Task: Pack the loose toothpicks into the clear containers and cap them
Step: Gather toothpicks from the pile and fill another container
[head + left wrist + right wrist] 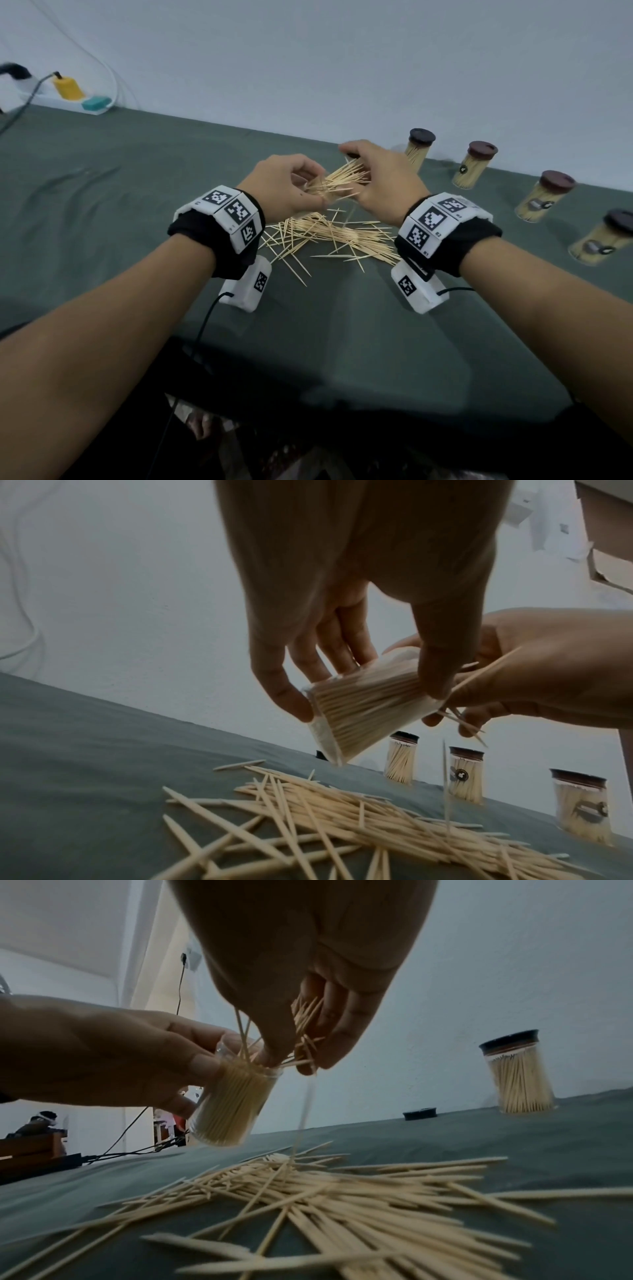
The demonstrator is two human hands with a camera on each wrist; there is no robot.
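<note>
My left hand (298, 186) grips a clear container (363, 710), tilted and packed with toothpicks, above the green cloth. Its fingers (294, 696) and thumb wrap the container's wall. My right hand (380, 178) pinches a bunch of toothpicks (306, 1020) at the container's (232, 1104) mouth, with some tips inside. One toothpick (304, 1112) shows blurred in the air below the mouth. A loose pile of toothpicks (329, 236) lies on the cloth under both hands. A dark cap (420, 1114) lies on the cloth beyond them.
Several capped containers full of toothpicks (474, 164) stand in a row along the wall at the right. A power strip with a yellow plug (68, 89) and cables sits at the back left. The green cloth (137, 205) covers the table up to its near edge.
</note>
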